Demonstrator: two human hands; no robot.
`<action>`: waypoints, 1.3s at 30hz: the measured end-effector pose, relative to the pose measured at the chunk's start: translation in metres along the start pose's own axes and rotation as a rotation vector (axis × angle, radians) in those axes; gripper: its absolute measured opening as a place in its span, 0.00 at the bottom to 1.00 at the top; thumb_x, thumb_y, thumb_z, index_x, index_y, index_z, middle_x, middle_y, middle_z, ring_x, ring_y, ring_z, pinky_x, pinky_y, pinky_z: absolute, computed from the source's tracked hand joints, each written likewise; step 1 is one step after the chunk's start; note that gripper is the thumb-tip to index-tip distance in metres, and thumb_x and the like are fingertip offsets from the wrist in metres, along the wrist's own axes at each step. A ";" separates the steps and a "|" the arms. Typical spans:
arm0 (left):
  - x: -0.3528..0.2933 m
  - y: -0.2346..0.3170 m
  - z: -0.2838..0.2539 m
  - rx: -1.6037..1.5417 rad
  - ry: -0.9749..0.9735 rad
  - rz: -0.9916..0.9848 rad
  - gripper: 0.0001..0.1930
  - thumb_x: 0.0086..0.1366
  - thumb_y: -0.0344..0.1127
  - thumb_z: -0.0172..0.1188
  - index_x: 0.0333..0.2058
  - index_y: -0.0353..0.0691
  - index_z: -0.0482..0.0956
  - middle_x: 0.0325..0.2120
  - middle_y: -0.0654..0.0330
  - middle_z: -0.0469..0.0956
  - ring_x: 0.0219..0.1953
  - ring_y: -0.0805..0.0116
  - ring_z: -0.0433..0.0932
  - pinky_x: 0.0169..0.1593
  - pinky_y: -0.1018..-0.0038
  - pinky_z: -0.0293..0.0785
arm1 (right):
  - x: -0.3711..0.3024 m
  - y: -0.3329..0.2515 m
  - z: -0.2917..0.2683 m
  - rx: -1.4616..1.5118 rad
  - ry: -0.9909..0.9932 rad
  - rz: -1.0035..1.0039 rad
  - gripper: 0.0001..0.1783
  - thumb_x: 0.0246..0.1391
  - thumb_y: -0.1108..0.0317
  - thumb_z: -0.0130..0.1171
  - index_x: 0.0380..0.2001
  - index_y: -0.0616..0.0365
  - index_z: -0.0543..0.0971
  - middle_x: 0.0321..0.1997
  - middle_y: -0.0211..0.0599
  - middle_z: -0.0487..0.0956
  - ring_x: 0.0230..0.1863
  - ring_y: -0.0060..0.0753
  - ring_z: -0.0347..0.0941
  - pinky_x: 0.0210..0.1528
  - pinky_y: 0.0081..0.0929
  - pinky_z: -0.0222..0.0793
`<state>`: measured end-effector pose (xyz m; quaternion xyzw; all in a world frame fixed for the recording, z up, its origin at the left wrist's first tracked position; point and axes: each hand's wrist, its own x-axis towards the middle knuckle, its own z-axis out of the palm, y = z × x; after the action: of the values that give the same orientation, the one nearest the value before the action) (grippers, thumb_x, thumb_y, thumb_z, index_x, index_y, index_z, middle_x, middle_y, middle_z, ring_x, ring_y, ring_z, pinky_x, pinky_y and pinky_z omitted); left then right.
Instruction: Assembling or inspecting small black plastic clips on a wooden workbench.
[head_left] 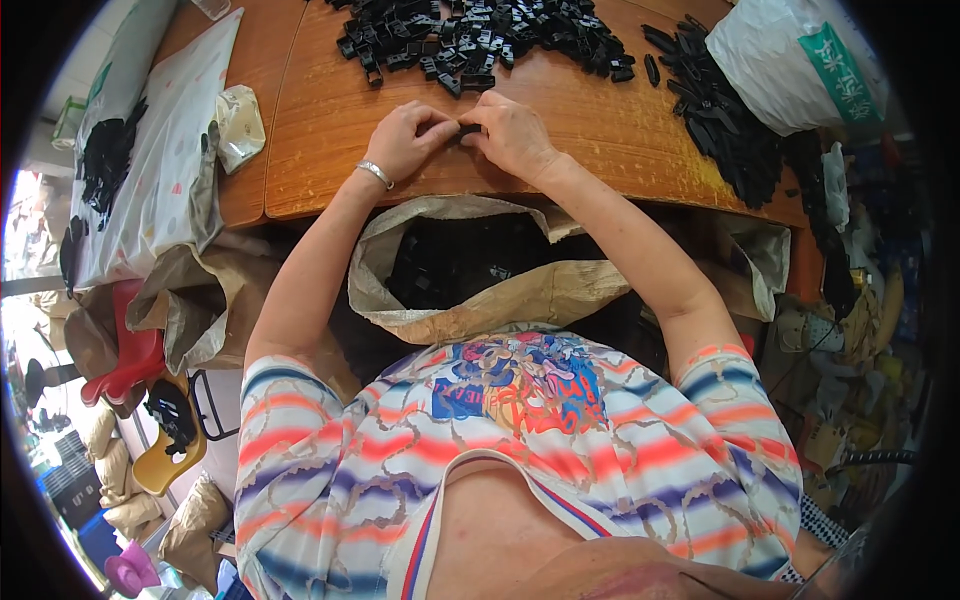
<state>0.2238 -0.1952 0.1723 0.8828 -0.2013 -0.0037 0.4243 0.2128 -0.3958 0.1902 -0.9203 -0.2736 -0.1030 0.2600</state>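
Note:
Over the front of the wooden table [330, 160], my two hands meet at a small black plastic part [470, 130]. My left hand [408, 140], with a silver bracelet at the wrist, pinches it from the left with thumb and forefinger. My right hand [510, 130] grips it from the right, fingers bent. Most of the part is hidden by the fingertips. Just beyond my hands lies a heap of black plastic clips [490, 40]. Below my forearms, at the table edge, an open woven sack [480, 300] holds more black parts.
Long thin black pieces [720, 140] are piled at the right, beside a white plastic bag [770, 60] with a green patch. On the left are a patterned cloth [160, 170], a clear plastic packet [240, 128], a red chair [130, 350] and a yellow stool [160, 460].

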 end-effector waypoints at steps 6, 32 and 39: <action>0.015 0.010 0.005 0.183 -0.013 -0.113 0.14 0.59 0.47 0.62 0.28 0.40 0.80 0.31 0.56 0.80 0.37 0.56 0.78 0.42 0.64 0.74 | -0.009 0.005 0.004 0.037 0.060 -0.008 0.13 0.45 0.65 0.67 0.37 0.54 0.83 0.36 0.38 0.77 0.39 0.46 0.76 0.41 0.39 0.72; 0.022 0.016 0.005 0.066 0.085 -0.048 0.08 0.57 0.34 0.65 0.32 0.35 0.81 0.30 0.53 0.79 0.33 0.57 0.79 0.40 0.67 0.74 | 0.038 0.049 0.004 -0.127 0.123 0.114 0.15 0.49 0.71 0.63 0.42 0.53 0.79 0.41 0.42 0.76 0.41 0.51 0.76 0.43 0.41 0.73; 0.016 0.014 -0.004 -0.160 -0.056 -0.172 0.09 0.61 0.33 0.63 0.36 0.33 0.79 0.27 0.62 0.80 0.28 0.76 0.77 0.35 0.77 0.74 | 0.017 0.029 -0.004 -0.005 -0.022 0.044 0.15 0.46 0.69 0.66 0.38 0.54 0.76 0.40 0.42 0.76 0.42 0.51 0.75 0.42 0.44 0.72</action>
<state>0.2343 -0.2061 0.1882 0.8597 -0.1358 -0.0810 0.4858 0.2427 -0.4112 0.1869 -0.9278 -0.2559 -0.0876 0.2570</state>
